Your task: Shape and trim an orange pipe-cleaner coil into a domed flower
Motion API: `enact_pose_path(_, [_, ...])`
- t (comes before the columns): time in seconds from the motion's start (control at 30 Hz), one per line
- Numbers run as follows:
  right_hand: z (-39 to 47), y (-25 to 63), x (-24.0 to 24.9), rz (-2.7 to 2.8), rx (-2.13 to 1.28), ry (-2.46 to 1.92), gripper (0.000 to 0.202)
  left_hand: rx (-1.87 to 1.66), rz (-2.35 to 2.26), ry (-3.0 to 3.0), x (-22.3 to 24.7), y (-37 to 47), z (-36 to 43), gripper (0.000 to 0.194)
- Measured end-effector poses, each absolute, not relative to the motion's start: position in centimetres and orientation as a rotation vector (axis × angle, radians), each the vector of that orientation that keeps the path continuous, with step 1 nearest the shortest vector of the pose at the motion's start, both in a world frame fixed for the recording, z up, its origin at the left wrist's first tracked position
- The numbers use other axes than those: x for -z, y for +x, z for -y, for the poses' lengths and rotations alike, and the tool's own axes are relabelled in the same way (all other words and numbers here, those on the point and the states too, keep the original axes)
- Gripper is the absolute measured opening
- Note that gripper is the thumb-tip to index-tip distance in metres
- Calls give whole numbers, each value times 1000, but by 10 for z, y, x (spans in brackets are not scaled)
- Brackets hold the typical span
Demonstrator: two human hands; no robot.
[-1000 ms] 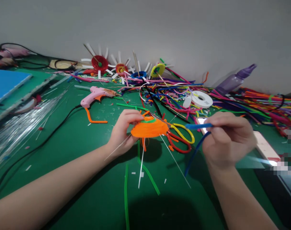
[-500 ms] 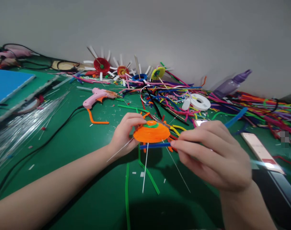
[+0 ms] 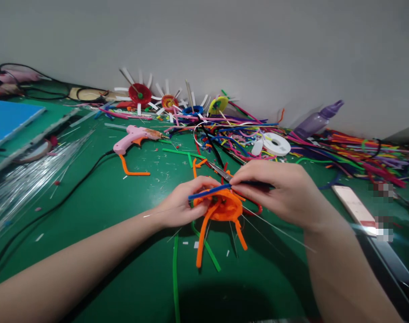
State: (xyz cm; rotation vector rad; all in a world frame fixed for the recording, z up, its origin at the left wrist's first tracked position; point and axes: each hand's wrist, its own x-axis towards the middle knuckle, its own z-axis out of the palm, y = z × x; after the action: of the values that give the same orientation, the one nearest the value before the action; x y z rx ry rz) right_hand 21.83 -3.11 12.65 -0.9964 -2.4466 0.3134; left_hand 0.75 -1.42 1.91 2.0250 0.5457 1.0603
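My left hand (image 3: pixel 187 202) grips the left side of an orange disc coiled from pipe cleaner (image 3: pixel 229 208), thumb on its upper face. Its hollow side faces up toward me, with orange pipe cleaner legs hanging at the front and thin clear rods sticking out around it. Between the thumb and fingers of my right hand (image 3: pixel 271 193) is a blue pipe cleaner (image 3: pixel 207 192), stretched leftward across the disc's far part; whether it touches the disc I cannot tell. Behind the disc lie scissors (image 3: pixel 219 170), partly hidden by my right hand.
A pink glue gun (image 3: pixel 133 138) with a black cord lies at left. Round coiled pieces with white strips, such as a red one (image 3: pixel 139 94), stand by the wall. Right of them are piled pipe cleaners, a white tape roll (image 3: pixel 276 144), a purple bottle (image 3: pixel 317 121) and a phone (image 3: pixel 354 208).
The orange disc has turned over from its domed side to its hollow side, with its legs now showing. My right hand has moved up and left, bringing the blue pipe cleaner above the disc.
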Motion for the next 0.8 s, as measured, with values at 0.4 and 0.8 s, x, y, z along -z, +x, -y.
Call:
enact_pose_path(0.4, [21, 215, -74, 2214, -603, -885, 10, -758, -596, 1801, -13, 7, 11, 18])
enact_pose_path(0.8, [34, 211, -44, 2075, -495, -823, 24, -659, -623, 1793, -13, 8, 8, 16])
